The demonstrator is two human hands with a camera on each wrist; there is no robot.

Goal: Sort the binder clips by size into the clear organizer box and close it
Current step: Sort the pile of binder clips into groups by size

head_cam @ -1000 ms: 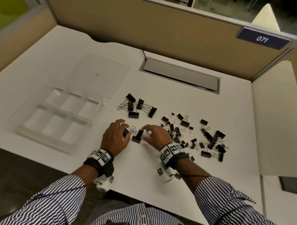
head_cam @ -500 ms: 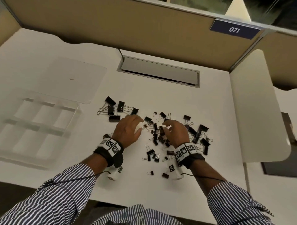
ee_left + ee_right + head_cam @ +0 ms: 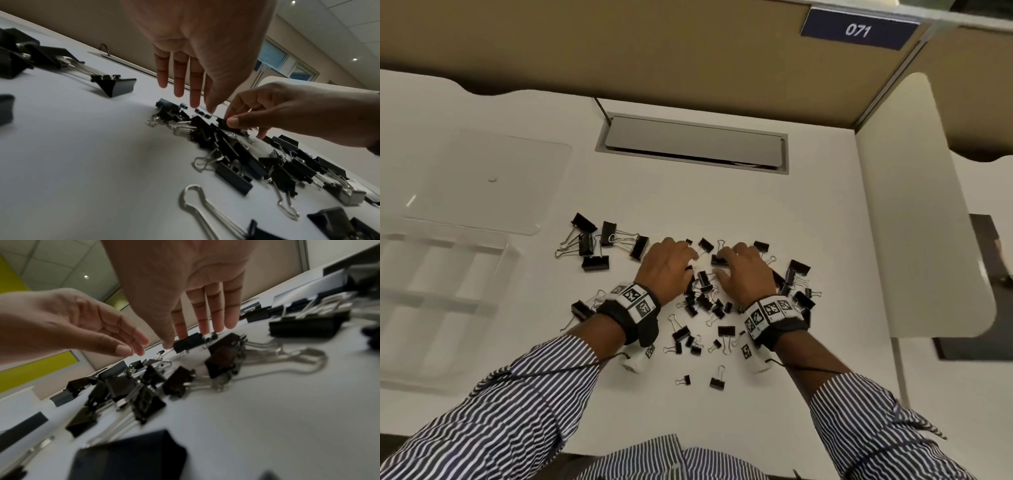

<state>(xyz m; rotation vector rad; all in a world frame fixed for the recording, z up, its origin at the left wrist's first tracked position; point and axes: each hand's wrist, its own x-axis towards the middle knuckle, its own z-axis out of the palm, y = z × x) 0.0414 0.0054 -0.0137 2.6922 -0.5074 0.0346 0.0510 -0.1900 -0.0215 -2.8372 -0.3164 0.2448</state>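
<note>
Black binder clips of mixed sizes lie in a pile (image 3: 705, 298) on the white desk, with a group of large clips (image 3: 599, 240) to its left. My right hand (image 3: 726, 265) pinches one mid-sized clip (image 3: 189, 340) between thumb and index finger at the pile's far end. My left hand (image 3: 688, 262) hovers just beside it, fingers straight and holding nothing. The clear organizer box (image 3: 510, 253) sits at the far left with its lid (image 3: 482, 178) lying open behind it; its compartments look empty.
A grey cable flap (image 3: 695, 144) is set into the desk behind the clips, below a tan partition. A white side panel (image 3: 914, 205) bounds the right. One large clip (image 3: 580, 308) lies by my left wrist. A few small clips (image 3: 717, 382) sit near the front.
Both hands moved right from the desk's near left to the far end of the pile, leaving a large clip behind. My right hand has now pinched a mid-sized clip.
</note>
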